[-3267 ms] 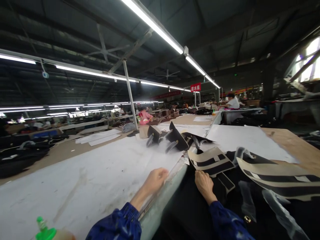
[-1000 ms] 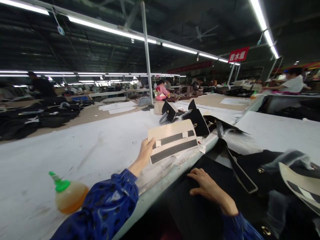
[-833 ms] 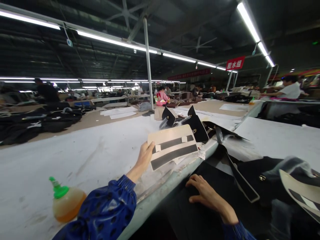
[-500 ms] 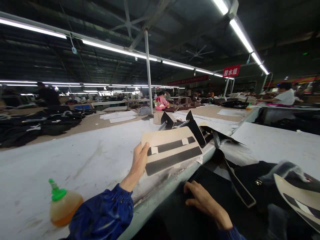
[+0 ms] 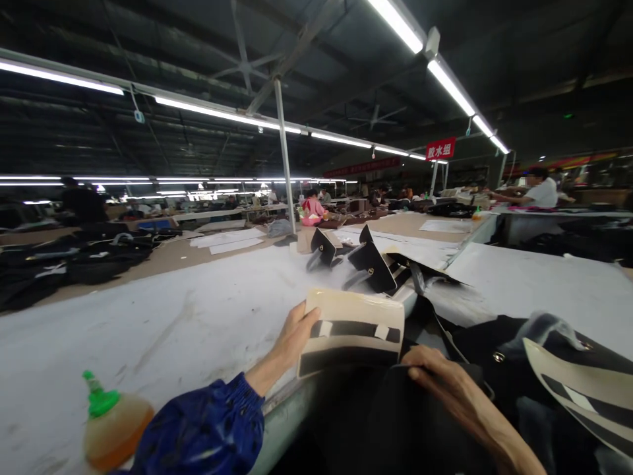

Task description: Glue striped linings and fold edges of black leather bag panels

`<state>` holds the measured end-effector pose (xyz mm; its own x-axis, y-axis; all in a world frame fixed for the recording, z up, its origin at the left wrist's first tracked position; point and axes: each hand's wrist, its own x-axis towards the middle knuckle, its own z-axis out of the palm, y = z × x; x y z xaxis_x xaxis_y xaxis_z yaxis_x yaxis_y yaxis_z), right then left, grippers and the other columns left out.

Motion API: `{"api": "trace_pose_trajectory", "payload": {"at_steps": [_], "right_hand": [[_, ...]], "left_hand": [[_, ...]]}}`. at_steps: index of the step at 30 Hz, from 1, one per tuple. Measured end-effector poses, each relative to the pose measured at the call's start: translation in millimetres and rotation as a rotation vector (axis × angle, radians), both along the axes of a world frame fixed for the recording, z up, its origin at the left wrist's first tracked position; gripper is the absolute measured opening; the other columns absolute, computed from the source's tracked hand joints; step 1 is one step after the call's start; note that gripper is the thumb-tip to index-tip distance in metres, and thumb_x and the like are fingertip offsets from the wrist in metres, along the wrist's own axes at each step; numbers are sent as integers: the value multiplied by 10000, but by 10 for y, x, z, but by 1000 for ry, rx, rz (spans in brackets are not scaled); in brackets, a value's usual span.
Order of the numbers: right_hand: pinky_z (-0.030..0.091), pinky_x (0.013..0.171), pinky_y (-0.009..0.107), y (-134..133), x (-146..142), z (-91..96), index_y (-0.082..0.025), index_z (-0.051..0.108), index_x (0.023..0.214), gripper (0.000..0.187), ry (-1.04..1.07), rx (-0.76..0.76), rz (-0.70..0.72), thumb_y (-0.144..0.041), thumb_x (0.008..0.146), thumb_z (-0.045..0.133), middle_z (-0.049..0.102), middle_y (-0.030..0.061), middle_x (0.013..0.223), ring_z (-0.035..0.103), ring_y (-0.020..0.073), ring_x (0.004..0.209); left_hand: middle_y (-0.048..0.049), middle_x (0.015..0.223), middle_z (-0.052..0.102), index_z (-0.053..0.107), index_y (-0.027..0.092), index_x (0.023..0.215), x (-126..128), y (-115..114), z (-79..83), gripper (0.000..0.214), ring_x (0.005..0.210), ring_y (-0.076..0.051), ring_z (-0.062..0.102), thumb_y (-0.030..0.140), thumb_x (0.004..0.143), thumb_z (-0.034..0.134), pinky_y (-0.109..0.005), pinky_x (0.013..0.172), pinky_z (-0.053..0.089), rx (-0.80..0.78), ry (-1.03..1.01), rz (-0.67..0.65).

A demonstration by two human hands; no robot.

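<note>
Left hand pinches beige striped panel by one end, likely leaving its strips uncovered | panel over table edge, beside black piece | right hand grips black piece's edge, seemingly keeping it raised

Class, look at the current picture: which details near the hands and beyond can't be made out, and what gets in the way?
All in the head view:
- Some fingers of the left hand: hidden behind the beige panel.
- That panel's reverse: faces away.
- Lower end of the black material at the right hand: cut off by the bottom edge.
- Striped panel: cut off by the right edge.
- Lettering on the far red banner: too small, blurred.
</note>
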<state>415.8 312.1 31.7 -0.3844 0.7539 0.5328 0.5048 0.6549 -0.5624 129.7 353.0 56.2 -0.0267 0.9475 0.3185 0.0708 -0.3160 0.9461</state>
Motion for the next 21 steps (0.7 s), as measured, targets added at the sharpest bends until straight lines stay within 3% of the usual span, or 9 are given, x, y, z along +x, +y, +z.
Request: {"api": "trace_pose_trajectory", "payload": {"at_steps": [4,7,11,14,18,21], "right_hand": [[509,664,206,-121,-131,110,-262,635,946,99,162,339,-115,-248,956,537,656,2,826,648,130,738],[500,649,191,-155,-285,145,-255,606,1009,153,187,499,-139,-143,954,518,621,-3,807,629,113,708],[522,691,223,-140,-421,138,-208,594,1134,193,129,667,-244,-150,959,536,640,29,834,644,137,754],[519,657,227,-136,-468,135,-201,604,1145,219,115,692,-234,-122,948,550,642,28,825,630,131,729],[482,574,221,-154,-499,154,-236,671,1082,223,86,672,-213,-104,921,592,623,12,798,590,106,666],[478,587,234,-170,-508,138,-281,706,1117,285,47,691,-258,-110,909,614,637,18,824,593,107,676]], "left_hand": [[-64,1129,742,695,163,1104,249,-197,196,270,1062,-239,649,242,887,554,-350,1005,443,-1,82,-89],[-68,1184,710,652,170,1155,394,-366,262,275,1144,-230,611,251,928,519,-338,1051,414,10,118,-150],[-61,1060,689,609,177,1092,469,-551,269,190,1041,-224,626,257,943,522,-317,918,489,-50,101,-241],[-36,950,653,590,194,1028,464,-622,236,155,929,-200,616,315,964,516,-278,781,511,-123,47,-295],[-24,900,630,623,217,1089,432,-658,189,262,891,-182,588,414,983,488,-296,877,495,-124,128,-265],[-24,841,624,646,234,1126,423,-691,222,276,810,-182,586,400,982,479,-318,878,511,-126,143,-304]]}}
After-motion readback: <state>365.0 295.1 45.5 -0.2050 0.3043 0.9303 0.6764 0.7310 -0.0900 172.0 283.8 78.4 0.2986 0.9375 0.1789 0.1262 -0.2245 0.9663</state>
